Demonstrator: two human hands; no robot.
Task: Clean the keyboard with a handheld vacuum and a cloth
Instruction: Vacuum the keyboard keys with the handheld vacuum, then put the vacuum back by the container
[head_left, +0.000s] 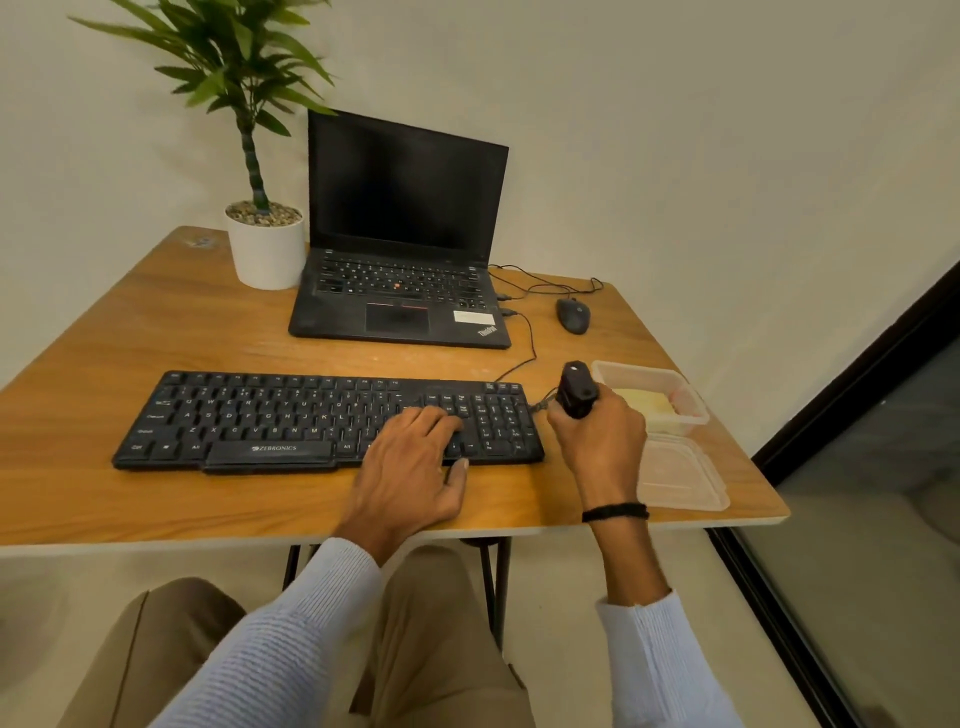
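A black Zebronics keyboard (260, 415) lay on the counter (156, 322). The left hand (410, 467) rested on its right-side keys, fingers (434, 417) relaxed and slightly apart. Just right of it, the right hand (602, 441) clamped an upright black handheld vacuum (575, 387), beside a clear container (693, 415) holding a yellowish cloth (647, 401).

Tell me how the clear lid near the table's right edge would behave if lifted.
The clear lid looks thin and see-through, so probably light and bendy. Lying flat on the table, it may slide rather than tip when pushed.
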